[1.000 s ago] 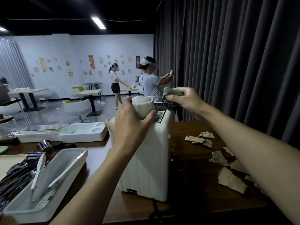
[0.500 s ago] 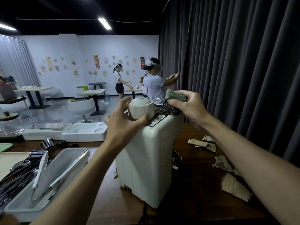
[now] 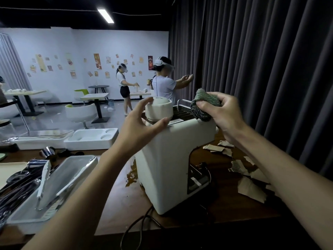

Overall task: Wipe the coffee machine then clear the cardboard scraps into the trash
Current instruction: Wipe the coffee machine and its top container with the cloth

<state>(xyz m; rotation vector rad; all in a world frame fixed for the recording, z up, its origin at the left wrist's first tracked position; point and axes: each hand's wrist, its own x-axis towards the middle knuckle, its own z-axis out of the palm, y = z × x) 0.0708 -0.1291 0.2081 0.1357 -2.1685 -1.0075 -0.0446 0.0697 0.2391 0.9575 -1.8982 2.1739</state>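
Dark curtain (image 3: 261, 69), poster-dotted white wall (image 3: 72, 44), ceiling light (image 3: 105, 15), café tables (image 3: 95, 96).

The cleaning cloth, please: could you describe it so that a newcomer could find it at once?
Find the white coffee machine on the dark wooden table before the grey curtain. At the machine's top, on the curtain side, the right hand grips a bunched grey-green cloth. It is soft and textured, unlike the flat tan cardboard scraps nearby.
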